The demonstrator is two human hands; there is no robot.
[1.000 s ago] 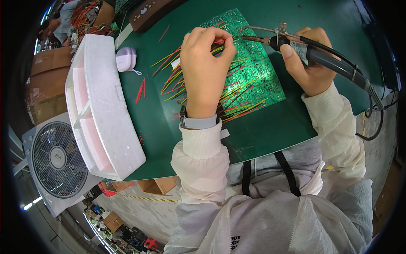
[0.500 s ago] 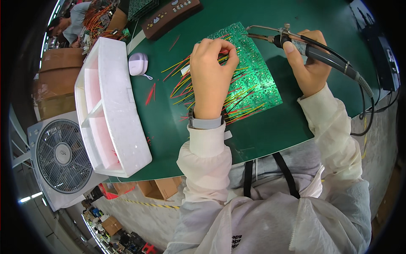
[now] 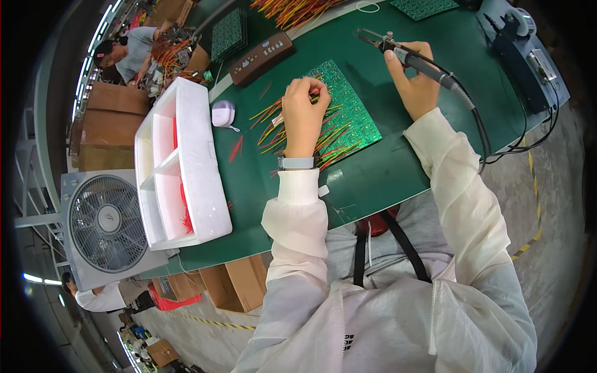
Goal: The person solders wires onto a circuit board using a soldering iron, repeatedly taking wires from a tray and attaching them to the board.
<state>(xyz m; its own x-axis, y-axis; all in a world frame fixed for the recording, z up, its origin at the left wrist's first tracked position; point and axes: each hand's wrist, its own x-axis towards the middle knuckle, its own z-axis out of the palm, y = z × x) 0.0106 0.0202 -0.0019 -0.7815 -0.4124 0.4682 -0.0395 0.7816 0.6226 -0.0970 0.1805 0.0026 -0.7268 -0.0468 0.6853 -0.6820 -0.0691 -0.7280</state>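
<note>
A green circuit board panel [image 3: 351, 112] lies on the green table, with red, yellow and black wires [image 3: 336, 142] along its left and near parts. My left hand [image 3: 301, 121] is over the board's left side, thumb and fingers pinched together. A bit of red shows at the fingertips and looks like a wire; the hand hides part of it. In my right hand [image 3: 416, 90] is a soldering iron [image 3: 436, 76] with a thin metal feed tube. Its tip [image 3: 367, 36] is in the air beyond the board's far edge, apart from it.
At left stands a white foam tray [image 3: 202, 168] with red pieces inside, near a lilac case [image 3: 223, 114]. A brown box [image 3: 261, 59] and stacked boards [image 3: 229, 35] are farther back. The soldering station [image 3: 528, 68] is at right, its cable trailing. A fan [image 3: 107, 217] and a co-worker [image 3: 132, 53] are beyond.
My right hand has lifted the soldering iron off the board toward the far side. The left hand stays pinched at the board. The whole view has shifted, showing more of the table's far side.
</note>
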